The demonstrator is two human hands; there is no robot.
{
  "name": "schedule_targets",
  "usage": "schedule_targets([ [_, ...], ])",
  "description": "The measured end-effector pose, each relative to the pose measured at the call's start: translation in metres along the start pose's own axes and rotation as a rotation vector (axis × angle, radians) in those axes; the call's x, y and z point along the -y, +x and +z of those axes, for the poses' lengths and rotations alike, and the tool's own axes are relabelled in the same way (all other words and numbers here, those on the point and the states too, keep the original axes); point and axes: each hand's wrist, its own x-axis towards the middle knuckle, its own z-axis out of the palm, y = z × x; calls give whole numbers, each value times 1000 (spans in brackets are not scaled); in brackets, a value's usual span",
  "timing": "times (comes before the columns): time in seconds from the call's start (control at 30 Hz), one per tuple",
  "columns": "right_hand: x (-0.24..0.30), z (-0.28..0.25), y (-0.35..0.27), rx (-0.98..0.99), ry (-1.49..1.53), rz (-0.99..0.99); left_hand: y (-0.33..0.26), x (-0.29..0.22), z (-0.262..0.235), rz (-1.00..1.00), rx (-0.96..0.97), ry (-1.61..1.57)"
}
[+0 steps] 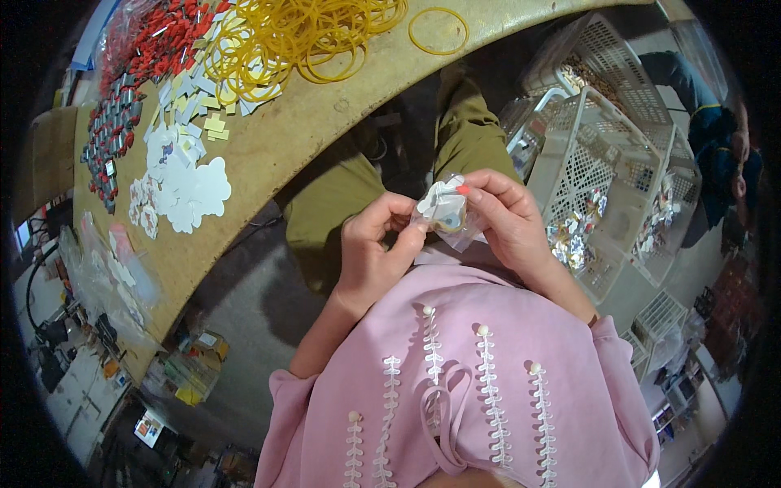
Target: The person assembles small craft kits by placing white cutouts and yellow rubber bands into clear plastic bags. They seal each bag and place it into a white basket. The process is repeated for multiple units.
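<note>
Over my lap, both hands hold a small clear plastic bag point(460, 241). Inside it, or at its mouth, is a white wavy-edged cutout point(440, 195); something yellowish and blue shows through the plastic below. My left hand point(379, 244) pinches the bag's left edge between thumb and fingers. My right hand point(512, 218) grips the right side near the top, where a small red-orange tip shows by the fingers. Whether that tip is a nail or part of the contents, I cannot tell.
On the curved wooden table point(268, 154) lie yellow rubber bands point(309, 37), red pieces point(167, 37), grey-and-red parts point(114, 130), paper slips point(215, 126) and white cutouts point(195, 195). White plastic baskets point(606, 134) with small packets stand at my right. Plastic bags point(106, 268) lie at the table's left end.
</note>
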Motion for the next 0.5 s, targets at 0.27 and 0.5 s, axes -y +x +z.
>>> schedule_targets([
  [0.27, -1, -1, 6, -22, -103, 3, 2, -3, 2, -117, 19, -56],
  [0.5, 12, 4, 7, -1, -315, -4, 3, 14, 4, 68, 41, 13],
])
